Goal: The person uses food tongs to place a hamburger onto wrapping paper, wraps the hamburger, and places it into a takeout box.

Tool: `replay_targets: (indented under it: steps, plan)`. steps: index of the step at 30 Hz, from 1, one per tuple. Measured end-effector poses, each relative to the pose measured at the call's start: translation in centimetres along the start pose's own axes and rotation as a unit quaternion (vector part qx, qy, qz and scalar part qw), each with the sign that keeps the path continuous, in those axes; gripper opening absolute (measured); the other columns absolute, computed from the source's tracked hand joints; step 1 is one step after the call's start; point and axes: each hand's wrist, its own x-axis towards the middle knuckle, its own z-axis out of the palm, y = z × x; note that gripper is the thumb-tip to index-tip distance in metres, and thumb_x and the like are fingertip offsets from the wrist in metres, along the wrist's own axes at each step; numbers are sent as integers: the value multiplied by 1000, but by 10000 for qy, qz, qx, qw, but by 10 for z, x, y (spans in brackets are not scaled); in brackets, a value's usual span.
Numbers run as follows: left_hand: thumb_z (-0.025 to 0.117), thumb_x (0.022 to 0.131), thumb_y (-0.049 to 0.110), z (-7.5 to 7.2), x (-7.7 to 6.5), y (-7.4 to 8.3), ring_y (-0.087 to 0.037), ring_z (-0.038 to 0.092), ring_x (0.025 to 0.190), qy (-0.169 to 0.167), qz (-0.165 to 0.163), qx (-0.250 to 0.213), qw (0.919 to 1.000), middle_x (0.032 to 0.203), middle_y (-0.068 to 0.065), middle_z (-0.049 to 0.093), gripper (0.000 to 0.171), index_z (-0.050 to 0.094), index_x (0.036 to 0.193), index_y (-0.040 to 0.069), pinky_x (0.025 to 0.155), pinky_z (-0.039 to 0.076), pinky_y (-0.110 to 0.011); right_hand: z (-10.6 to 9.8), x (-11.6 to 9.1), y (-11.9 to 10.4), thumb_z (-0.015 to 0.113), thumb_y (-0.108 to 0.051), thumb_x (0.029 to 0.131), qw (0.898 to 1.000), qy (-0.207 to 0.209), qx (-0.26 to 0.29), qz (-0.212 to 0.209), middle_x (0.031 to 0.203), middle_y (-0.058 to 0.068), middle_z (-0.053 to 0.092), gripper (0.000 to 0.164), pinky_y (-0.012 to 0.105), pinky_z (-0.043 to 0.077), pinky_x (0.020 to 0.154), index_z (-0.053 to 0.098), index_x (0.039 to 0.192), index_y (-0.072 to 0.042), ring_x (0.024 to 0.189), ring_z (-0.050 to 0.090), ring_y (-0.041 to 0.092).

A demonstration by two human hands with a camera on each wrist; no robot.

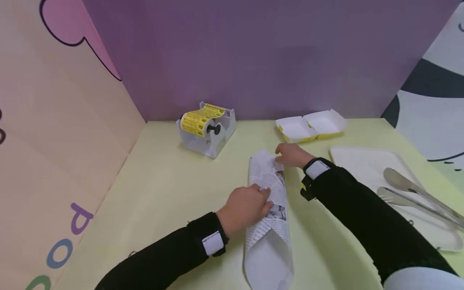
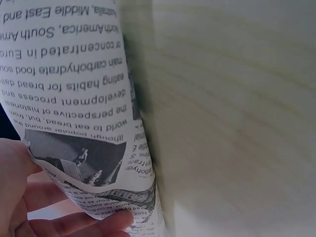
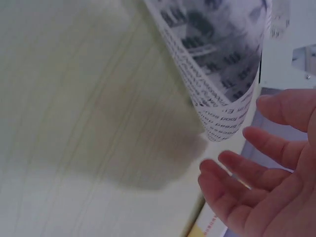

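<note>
A rolled sheet of newsprint-style wrapping paper (image 1: 262,175) lies lengthwise on the table, its near end showing a plain white inner side. My left hand (image 1: 243,208) holds it around the middle; in the left wrist view the fingers (image 2: 74,222) curl about the paper roll (image 2: 64,74), over its black-and-white picture. At the far end is my right hand (image 1: 293,155), right beside the paper's edge. The right wrist view shows that hand (image 3: 271,168) with fingers apart and loosely bent, close to the pointed, hollow end of the paper (image 3: 227,111).
A dispenser (image 1: 217,139) with a roll of yellow labels (image 1: 195,123) stands at the back. Right of it lies an unfolded white-and-yellow food box (image 1: 324,123). A white tray (image 1: 359,159) on the right bears a metal spoon (image 1: 396,179) and fork (image 1: 406,201). A purple wall (image 1: 246,60) closes the back.
</note>
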Motion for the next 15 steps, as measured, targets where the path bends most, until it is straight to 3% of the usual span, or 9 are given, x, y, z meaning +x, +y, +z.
replay_targets:
  steps: [4,8,10,13,15]
  plan:
    - [55,98,39,2,-1,0,-12,62,70,36,81,116,9999,91,-3,70,38,68,123,13,47,46,-26,7,13,6,56,-12,92,9973,-239,580,376,127,30,55,40,43,49,89,52,124,12,111,56,39]
    - [55,98,38,3,-3,-1,-12,61,69,-86,174,68,9998,92,-3,70,38,67,124,12,49,46,-25,12,22,9,57,-9,91,9882,-344,1245,819,132,30,49,46,34,52,77,47,129,13,106,55,33]
    - [54,99,38,2,-2,-1,-12,61,71,-209,211,31,9996,95,-2,70,39,66,126,12,50,47,-24,12,25,11,57,-8,90,9851,-355,1354,997,124,28,52,49,31,51,70,45,131,14,96,56,28]
    - [51,100,38,3,-1,-2,-11,61,74,-337,251,-6,9991,101,-2,70,40,64,129,12,52,47,-23,8,28,16,57,-9,87,9855,-413,1289,1024,82,13,59,19,25,43,56,60,93,9,66,52,17]
    - [50,100,39,4,0,-3,-11,61,76,-379,249,2,9990,103,-2,69,42,63,130,12,53,47,-23,7,32,21,57,-10,84,9881,-429,1051,1040,62,2,48,19,23,38,50,55,67,-2,51,43,11]
